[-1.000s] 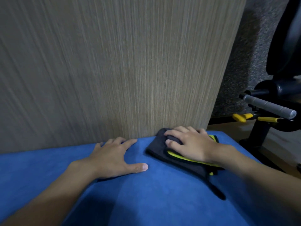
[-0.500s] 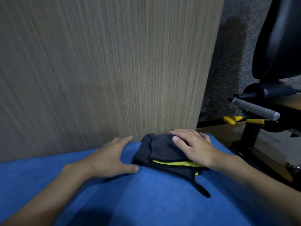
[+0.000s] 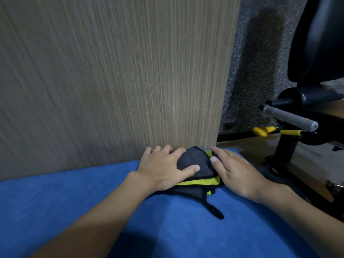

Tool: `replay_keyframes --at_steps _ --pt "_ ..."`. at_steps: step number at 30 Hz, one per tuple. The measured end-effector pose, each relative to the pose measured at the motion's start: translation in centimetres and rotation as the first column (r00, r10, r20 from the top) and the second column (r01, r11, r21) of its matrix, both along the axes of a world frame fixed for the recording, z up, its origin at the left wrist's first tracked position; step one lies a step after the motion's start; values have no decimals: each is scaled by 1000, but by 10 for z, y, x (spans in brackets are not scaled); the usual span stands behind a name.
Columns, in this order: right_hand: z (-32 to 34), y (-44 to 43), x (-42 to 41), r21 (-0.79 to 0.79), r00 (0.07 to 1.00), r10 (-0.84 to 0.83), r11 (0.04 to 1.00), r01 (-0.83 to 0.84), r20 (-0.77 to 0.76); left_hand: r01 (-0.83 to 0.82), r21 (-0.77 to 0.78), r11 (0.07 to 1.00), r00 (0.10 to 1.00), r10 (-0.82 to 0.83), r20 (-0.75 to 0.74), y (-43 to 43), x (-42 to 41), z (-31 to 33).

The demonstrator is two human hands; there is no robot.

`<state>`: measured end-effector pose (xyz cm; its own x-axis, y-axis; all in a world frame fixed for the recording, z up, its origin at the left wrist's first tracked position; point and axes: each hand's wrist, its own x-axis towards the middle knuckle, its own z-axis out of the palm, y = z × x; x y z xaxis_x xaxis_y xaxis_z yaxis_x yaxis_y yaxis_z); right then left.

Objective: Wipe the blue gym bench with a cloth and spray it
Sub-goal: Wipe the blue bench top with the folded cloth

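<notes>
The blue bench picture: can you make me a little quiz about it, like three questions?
1. True or false: the left hand and the right hand both touch the cloth.
2. Pick one: besides dark grey, which colour shows on the cloth? A pink, B yellow, C white.
3. Fill the gap: the cloth lies on the blue bench, close to a tall ____ panel behind it.

Key: 1 true; 2 B; 3 wood-grain.
</notes>
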<state>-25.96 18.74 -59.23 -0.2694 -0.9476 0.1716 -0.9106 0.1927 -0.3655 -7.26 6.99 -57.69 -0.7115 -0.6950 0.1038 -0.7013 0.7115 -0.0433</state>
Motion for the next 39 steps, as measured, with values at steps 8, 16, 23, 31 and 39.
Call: replay_keyframes --at_steps 8,16,23,31,39 --pt "-2 -2 9 91 995 6 996 3 -103 -187 73 980 981 183 60 3 8 10" --pt "3 2 13 114 993 5 993 9 -118 -199 98 975 980 200 1 -1 -3 -2" --pt "10 -5 34 139 991 49 990 -31 -127 -230 93 969 973 230 13 -11 48 0" --pt "4 -23 89 102 973 206 975 -195 -103 -338 45 940 941 338 21 -9 81 3" --pt "7 -26 102 165 983 127 981 -105 -131 -286 134 949 958 284 33 -20 82 1"
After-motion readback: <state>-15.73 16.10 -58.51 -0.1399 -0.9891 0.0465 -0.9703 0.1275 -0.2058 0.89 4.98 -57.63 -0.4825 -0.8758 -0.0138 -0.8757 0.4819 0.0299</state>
